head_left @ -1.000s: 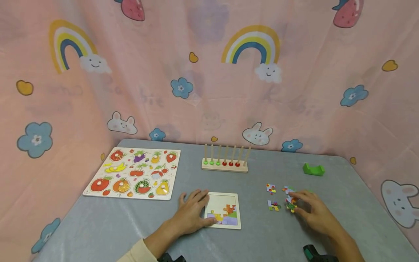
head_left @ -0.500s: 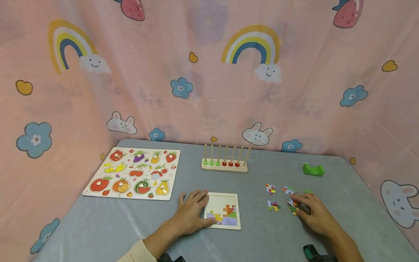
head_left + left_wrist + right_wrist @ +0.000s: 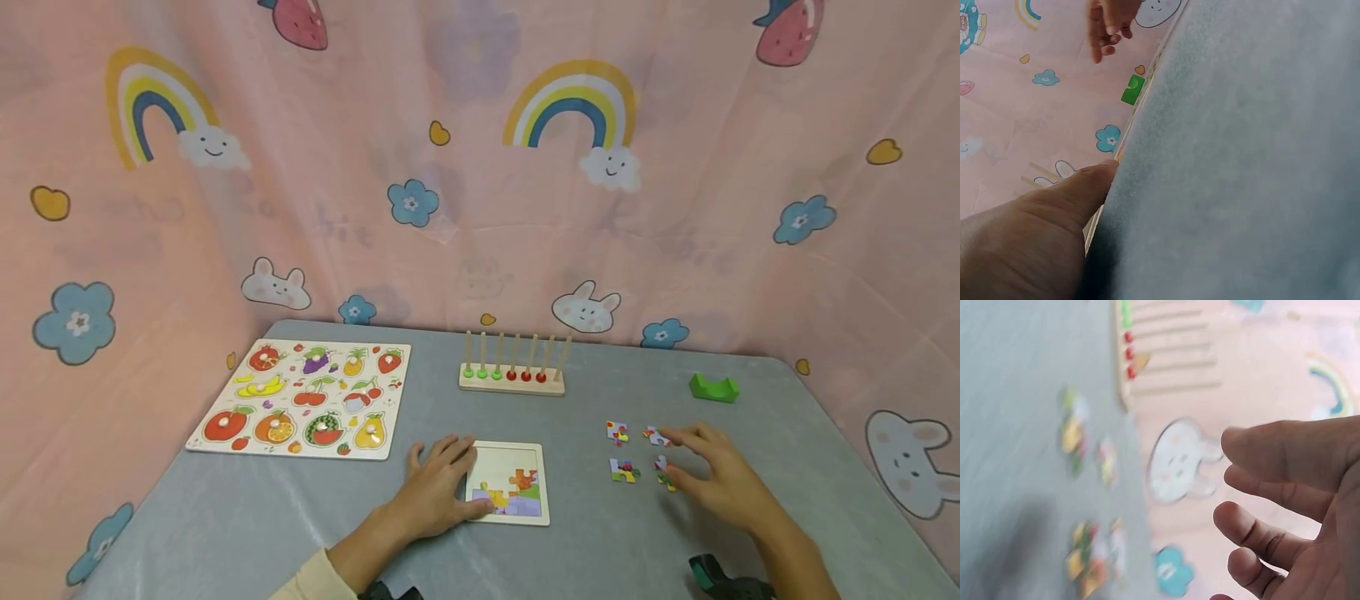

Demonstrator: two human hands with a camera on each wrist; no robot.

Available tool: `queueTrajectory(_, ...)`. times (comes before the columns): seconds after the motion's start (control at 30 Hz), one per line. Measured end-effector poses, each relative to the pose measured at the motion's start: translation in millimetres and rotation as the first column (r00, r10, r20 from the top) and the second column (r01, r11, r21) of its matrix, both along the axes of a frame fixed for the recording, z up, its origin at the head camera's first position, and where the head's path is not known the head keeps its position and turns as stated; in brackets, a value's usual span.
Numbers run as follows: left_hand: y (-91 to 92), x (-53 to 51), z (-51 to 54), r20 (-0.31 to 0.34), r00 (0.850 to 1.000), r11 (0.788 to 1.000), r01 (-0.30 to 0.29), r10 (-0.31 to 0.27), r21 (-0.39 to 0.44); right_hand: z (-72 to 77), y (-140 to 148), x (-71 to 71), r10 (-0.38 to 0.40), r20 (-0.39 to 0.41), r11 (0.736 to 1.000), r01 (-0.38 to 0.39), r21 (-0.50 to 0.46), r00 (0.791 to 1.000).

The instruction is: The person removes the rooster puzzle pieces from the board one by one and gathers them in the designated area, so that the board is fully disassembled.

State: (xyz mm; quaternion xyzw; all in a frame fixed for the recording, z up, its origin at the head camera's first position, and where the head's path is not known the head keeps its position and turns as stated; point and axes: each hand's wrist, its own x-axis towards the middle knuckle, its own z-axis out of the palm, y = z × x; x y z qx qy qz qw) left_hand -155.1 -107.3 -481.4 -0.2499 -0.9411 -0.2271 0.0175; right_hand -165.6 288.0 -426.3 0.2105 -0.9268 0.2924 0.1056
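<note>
In the head view, my left hand rests on the left edge of a square wooden puzzle tray, thumb over its lower left corner. Joined pieces fill the lower part of the tray. To the right, my right hand is held with thumb and index finger apart, beside loose puzzle pieces. The right wrist view shows the right hand with nothing between its fingers. In the left wrist view, the left thumb lies against the tray's edge.
A fruit board lies at the left. Behind the tray stands a wooden peg rack with green and red rings. A green block sits at the back right. A patterned curtain hangs behind the table.
My right hand has shifted slightly, its index finger extending up by the upper right piece and the gap to the thumb widening. The left hand stays on the tray.
</note>
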Motion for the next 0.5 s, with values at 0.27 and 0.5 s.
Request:
queueTrajectory(0.27, 0.1, 0.1, 0.1, -0.007, 1.000, 1.000, -0.001, 0.001, -0.004, 22.8, -32.5, 11.0, 0.100, -0.094, 0.993, -0.105, -0.049, 0.991)
queueTrajectory(0.5, 0.3, 0.9, 0.9, -0.013, 1.000, 1.000, -0.004, 0.004, -0.002, 33.8, -60.2, 15.0, 0.143, -0.068, 0.986, -0.148, -0.076, 0.987)
